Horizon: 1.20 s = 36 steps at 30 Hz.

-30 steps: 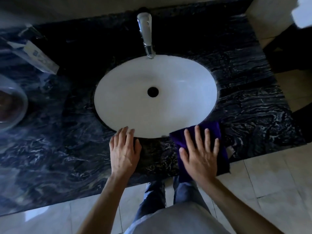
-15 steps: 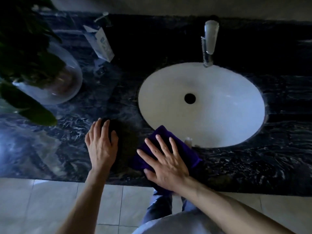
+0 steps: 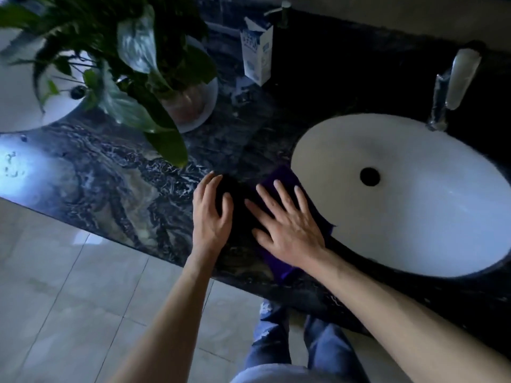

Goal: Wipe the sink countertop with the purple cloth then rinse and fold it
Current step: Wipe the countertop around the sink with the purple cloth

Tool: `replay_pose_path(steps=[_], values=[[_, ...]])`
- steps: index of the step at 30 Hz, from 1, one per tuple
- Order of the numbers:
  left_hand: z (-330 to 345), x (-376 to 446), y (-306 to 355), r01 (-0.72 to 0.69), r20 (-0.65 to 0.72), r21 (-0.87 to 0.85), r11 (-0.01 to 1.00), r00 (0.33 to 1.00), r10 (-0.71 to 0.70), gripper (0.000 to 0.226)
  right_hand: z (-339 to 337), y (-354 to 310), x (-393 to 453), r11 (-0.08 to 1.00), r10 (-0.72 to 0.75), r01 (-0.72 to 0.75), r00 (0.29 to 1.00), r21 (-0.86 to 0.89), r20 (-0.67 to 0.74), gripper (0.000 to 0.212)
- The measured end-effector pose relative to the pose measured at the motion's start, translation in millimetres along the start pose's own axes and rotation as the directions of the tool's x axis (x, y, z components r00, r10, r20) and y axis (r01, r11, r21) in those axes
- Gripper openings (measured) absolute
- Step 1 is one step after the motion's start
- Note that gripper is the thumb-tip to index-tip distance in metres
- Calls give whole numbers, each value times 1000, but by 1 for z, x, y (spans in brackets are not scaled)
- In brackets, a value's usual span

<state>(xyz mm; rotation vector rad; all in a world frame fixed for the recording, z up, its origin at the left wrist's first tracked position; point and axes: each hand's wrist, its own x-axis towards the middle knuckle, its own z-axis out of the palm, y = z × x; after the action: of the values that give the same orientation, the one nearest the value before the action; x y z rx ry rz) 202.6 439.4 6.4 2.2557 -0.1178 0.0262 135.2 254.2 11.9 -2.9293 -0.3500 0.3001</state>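
The purple cloth (image 3: 284, 176) lies flat on the dark marble countertop (image 3: 116, 172), at the left front rim of the white oval sink (image 3: 414, 205). My right hand (image 3: 284, 225) presses on the cloth with fingers spread and straight, covering most of it. My left hand (image 3: 211, 211) rests flat on the bare countertop just left of the cloth, fingers straight. The chrome faucet (image 3: 453, 87) stands behind the sink.
A leafy plant (image 3: 132, 64) in a round glass bowl (image 3: 193, 106) stands left of the sink, its leaves hanging over the counter. A white carton (image 3: 257, 58) stands behind. A second white sink (image 3: 25, 100) lies at the far left. Tiled floor lies below the counter edge.
My right hand has slid the cloth leftward along the sink's front rim to its left side. My left hand moved left with it, staying flat on the counter.
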Motion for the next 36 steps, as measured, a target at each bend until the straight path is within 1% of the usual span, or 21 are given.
replay_pose_path(steps=[2,4,6,8,12,14,17,19,21,23,25,26,28,30,31,34,36], values=[[-1,0,0,1,-16,-14,1000,1000,-1,44,9,0,-59,998,-58,58,998,-13,0,64],[2,0,4,22,-33,-35,999,999,-23,43,20,-5,-114,995,-88,88,996,-43,18,69],[5,-1,9,51,-39,-42,998,998,-52,42,27,-12,-134,993,-80,84,996,-78,50,72],[6,-2,11,58,-31,-48,997,998,-60,42,28,-23,-119,994,-72,77,995,-72,71,72],[-1,-1,8,53,-7,-119,992,998,-54,40,21,-51,-50,990,-139,139,989,9,51,68],[-7,1,6,57,14,-142,988,998,-56,41,18,-59,-15,986,-169,168,985,18,26,66],[-17,8,5,69,-21,-144,987,997,-73,41,10,-57,31,979,-201,201,980,30,7,64],[-22,12,2,66,-82,-101,993,994,-75,41,5,-43,60,985,-173,172,985,12,14,67],[-22,12,2,51,-119,-18,999,992,-53,42,-1,-26,86,996,-95,95,995,2,-14,67],[-11,13,6,9,-73,104,995,997,-1,46,-11,-5,109,1000,-18,18,999,2,-46,65],[9,17,13,-67,25,222,973,998,63,49,-17,19,129,999,33,-34,995,-14,-92,63],[20,20,17,-86,56,253,964,996,74,49,-18,32,138,998,61,-65,990,-22,-124,62],[33,25,23,-60,55,258,964,997,47,52,-20,55,153,990,140,-144,975,-12,-173,61],[37,26,25,-5,36,218,976,999,-3,55,-22,69,167,982,181,-189,966,-23,-187,61],[37,26,25,14,31,199,980,999,-20,56,-24,71,172,980,191,-199,964,-23,-184,61],[36,24,25,5,49,201,980,999,-15,57,-24,61,165,974,222,-227,957,-8,-185,62],[37,27,25,8,43,194,981,999,-17,59,-17,48,139,982,188,-191,966,-2,-178,63]])
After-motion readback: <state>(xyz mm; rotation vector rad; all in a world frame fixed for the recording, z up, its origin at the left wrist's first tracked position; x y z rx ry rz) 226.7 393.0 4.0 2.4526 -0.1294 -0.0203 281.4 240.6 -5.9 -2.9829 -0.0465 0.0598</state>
